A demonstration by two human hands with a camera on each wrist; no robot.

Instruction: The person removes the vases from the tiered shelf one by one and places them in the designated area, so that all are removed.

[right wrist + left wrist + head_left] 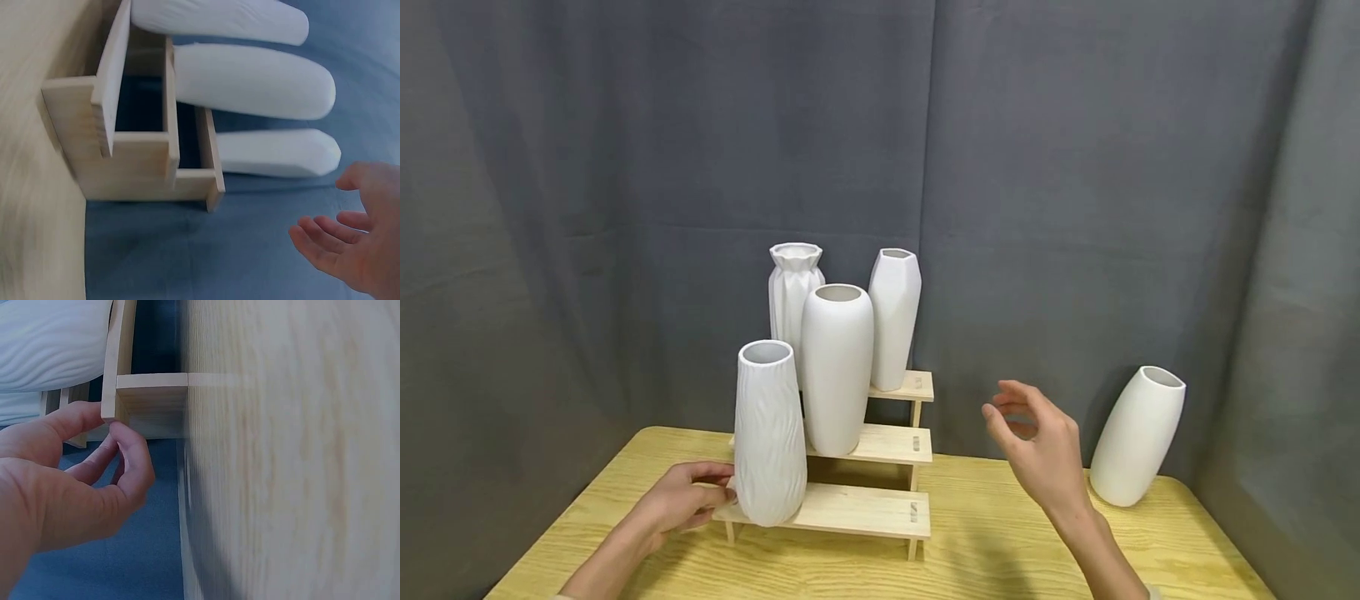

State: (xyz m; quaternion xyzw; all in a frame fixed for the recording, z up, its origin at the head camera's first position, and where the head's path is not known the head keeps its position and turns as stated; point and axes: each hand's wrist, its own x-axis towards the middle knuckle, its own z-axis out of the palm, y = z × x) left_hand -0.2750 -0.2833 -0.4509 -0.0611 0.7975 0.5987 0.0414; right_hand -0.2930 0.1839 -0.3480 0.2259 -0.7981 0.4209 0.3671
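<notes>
My left hand (681, 502) pinches the left end of the lowest step of a three-tier wooden stand (872, 510); the left wrist view shows thumb and fingers on either side of the board (110, 403). A white vase with wavy ridges (767, 442) stands on that step beside the hand. Behind it, a smooth rounded vase (837, 375) is on the middle step. On the top step are a faceted vase (895, 321) and a pleated-neck vase (788, 300), its lower part hidden. Right of the stand, my right hand (1041, 446) hovers with loosely bent fingers, holding nothing.
Another white vase (1138, 437) stands at the right rear of the wooden table (820, 571), beyond my right hand. Grey curtains (1075, 208) hang behind the table and along its sides.
</notes>
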